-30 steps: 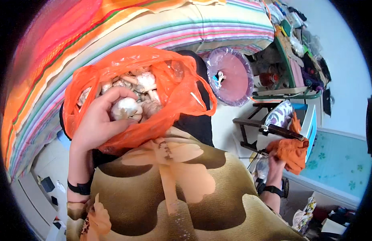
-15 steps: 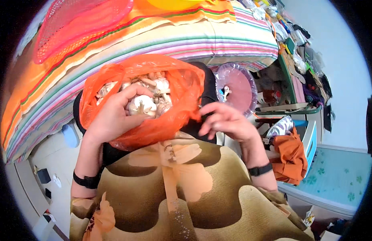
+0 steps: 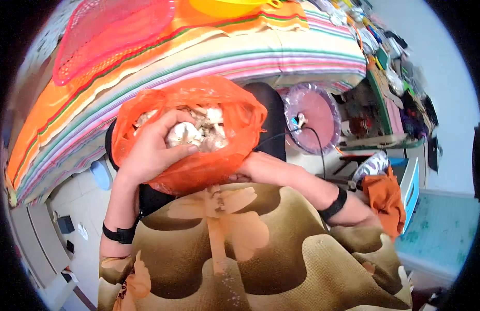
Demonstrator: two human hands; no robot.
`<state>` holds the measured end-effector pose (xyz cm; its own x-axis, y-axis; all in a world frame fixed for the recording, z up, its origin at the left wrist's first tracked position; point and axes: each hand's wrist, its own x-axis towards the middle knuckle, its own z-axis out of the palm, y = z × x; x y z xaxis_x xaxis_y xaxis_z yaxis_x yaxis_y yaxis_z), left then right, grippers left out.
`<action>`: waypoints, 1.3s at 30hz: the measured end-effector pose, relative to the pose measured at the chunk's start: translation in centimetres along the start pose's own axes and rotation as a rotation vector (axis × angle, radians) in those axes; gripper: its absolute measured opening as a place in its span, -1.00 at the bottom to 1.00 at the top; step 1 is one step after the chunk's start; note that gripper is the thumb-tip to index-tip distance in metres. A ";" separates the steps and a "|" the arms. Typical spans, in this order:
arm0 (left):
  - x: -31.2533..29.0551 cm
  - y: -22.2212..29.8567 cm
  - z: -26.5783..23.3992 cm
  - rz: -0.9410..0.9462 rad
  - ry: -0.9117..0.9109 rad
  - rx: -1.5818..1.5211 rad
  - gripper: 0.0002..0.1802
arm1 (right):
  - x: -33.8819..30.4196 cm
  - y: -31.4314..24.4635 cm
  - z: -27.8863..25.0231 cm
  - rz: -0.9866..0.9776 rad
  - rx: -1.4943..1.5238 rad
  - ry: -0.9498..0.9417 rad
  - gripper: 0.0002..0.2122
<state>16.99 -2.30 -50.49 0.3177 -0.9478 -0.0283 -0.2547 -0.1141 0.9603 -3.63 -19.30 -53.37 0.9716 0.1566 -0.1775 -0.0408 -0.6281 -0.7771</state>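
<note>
An orange plastic bag (image 3: 198, 173) full of garlic bulbs (image 3: 215, 144) rests on my lap, its mouth spread wide. Inside that mouth, my left hand (image 3: 153, 147) curves its thumb and fingers round a white garlic bulb (image 3: 184, 135). My right hand (image 3: 258, 168) is low against the bag's near right side. Its fingertips are tucked under the bag and hidden, so their grip does not show.
Right of the bag stands a lined pink bin (image 3: 318, 122) with a small pale scrap in it. A dark cord (image 3: 315, 132) loops past it. Ahead, a striped cloth (image 3: 240, 62) carries a pink basket (image 3: 115, 36) and a yellow basin (image 3: 224, 6). Rust-coloured fabric (image 3: 382, 199) hangs at right.
My right hand has moved left and inward, from beside the bag's right edge to beneath its near side. My left hand keeps hold of the garlic bulb. The dark cord now shows beside the bin.
</note>
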 end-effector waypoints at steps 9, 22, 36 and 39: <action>0.0 0.6 0.6 -0.069 0.012 0.057 -0.59 | -2.7 -0.3 -2.1 0.307 0.123 0.236 -0.84; 0.3 0.8 1.1 -0.176 0.040 -0.039 -0.59 | -4.9 13.6 2.1 0.557 -0.181 1.234 -0.57; 0.3 0.6 0.5 -0.102 0.021 -0.026 -0.55 | -8.6 12.6 1.7 1.078 -0.678 0.354 -0.85; 0.4 0.6 0.5 -0.090 0.011 0.002 -0.55 | -10.0 12.4 2.2 1.151 -0.663 0.288 -0.86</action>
<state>16.50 -2.85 -50.10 0.3496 -0.9303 -0.1112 -0.2269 -0.1992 0.9533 -14.34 -26.94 -62.57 0.4804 -0.8133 -0.3283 -0.8158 -0.5518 0.1731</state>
